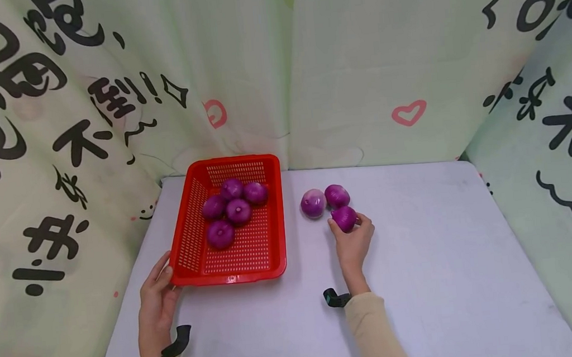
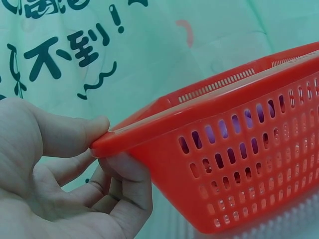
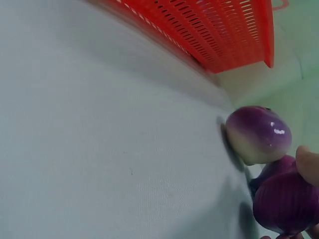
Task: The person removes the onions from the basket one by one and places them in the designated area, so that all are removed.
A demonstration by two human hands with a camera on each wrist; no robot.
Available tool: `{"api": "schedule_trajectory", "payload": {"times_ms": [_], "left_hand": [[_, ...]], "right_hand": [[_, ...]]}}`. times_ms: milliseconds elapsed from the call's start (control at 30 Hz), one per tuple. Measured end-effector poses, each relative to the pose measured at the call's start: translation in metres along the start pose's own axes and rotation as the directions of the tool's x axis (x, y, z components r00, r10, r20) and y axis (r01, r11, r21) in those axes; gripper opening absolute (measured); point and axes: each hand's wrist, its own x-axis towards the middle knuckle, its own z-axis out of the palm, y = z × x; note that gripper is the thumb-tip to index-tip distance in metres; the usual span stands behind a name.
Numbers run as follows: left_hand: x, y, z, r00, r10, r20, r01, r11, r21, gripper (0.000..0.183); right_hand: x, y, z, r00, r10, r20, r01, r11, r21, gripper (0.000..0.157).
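A red plastic basket with slotted walls stands on the left of the table, several purple onions inside it. At its near left corner my left hand pinches the rim, thumb on top and fingers beneath in the left wrist view. To the right of the basket, my right hand grips a purple onion between thumb and fingers. Just beyond that onion are two more, a paler purple-and-white onion and a dark purple onion. The right wrist view shows the held onion partly covered by the thumb.
A white-covered table lies under everything. Behind it and at both sides hangs a pale green curtain with black lettering and pink hearts. Each wrist carries a black strap mount, the right one beside the beige sleeve.
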Motion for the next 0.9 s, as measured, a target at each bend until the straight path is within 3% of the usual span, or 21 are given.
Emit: {"api": "schedule_trajectory", "payload": {"times_ms": [300, 567, 700, 900], "left_hand": [[-0.001, -0.002, -0.002, 0.999, 0.038, 0.037, -0.037, 0.999, -0.028, 0.057], [0.000, -0.002, -0.002, 1.000, 0.023, 0.010, -0.022, 1.000, -0.019, 0.061], [0.000, -0.003, -0.003, 1.000, 0.022, 0.000, -0.022, 1.000, 0.003, 0.061], [0.001, -0.002, -0.004, 0.999, 0.034, 0.040, -0.033, 0.999, -0.011, 0.060]], "right_hand": [[0.005, 0.001, 0.013, 0.999, 0.016, -0.031, -0.017, 0.999, -0.043, 0.077], [0.003, 0.000, 0.027, 0.996, 0.002, -0.087, -0.004, 1.000, -0.027, 0.083], [0.000, 0.002, 0.030, 0.997, -0.008, -0.082, 0.003, 0.998, -0.055, 0.088], [-0.005, 0.003, 0.031, 0.998, -0.020, -0.052, 0.017, 0.998, -0.064, 0.088]]}}
